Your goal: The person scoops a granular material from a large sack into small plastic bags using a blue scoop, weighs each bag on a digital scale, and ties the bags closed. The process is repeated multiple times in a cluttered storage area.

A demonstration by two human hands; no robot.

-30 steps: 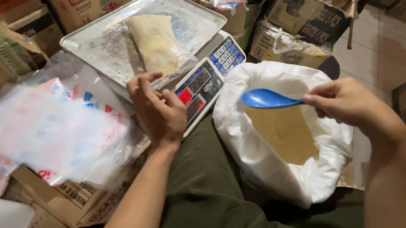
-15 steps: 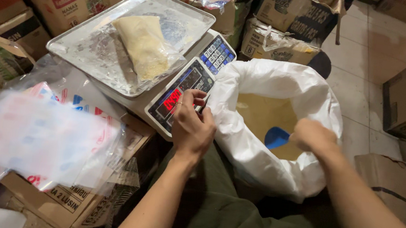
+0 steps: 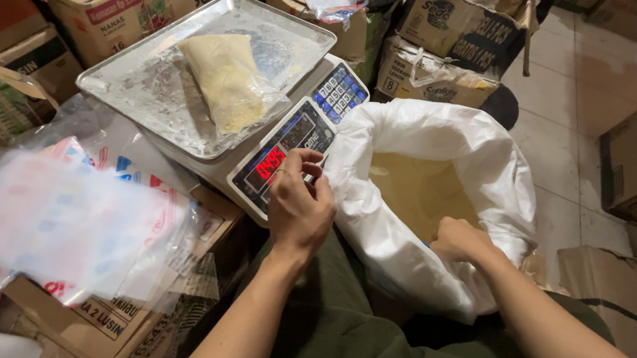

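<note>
Cardboard boxes (image 3: pixel 109 7) crowd the room on every side, stacked along the back and left, with pale floor tiles (image 3: pixel 573 126) showing at the upper right. Among them sits a big white sack (image 3: pixel 406 234), its mouth rolled open on a mass of yellowish powder (image 3: pixel 411 188). Just left of it, touching its edge, a digital scale (image 3: pixel 291 141) stands on the boxes, a red readout lit on its front panel, and on top a wide metal tray (image 3: pixel 150 69) carries a clear plastic bag of the same yellowish powder (image 3: pixel 226 84), lying on its side. A heap of empty clear plastic bags (image 3: pixel 57 224) lies over the boxes at the left. The person's left hand (image 3: pixel 300 204) rests at the scale's front edge, fingers curled, tips at the panel, gripping nothing I can make out. The right hand (image 3: pixel 460 239) is sunk into the sack's mouth, closed in a loose fist; what it holds is hidden from me.
</note>
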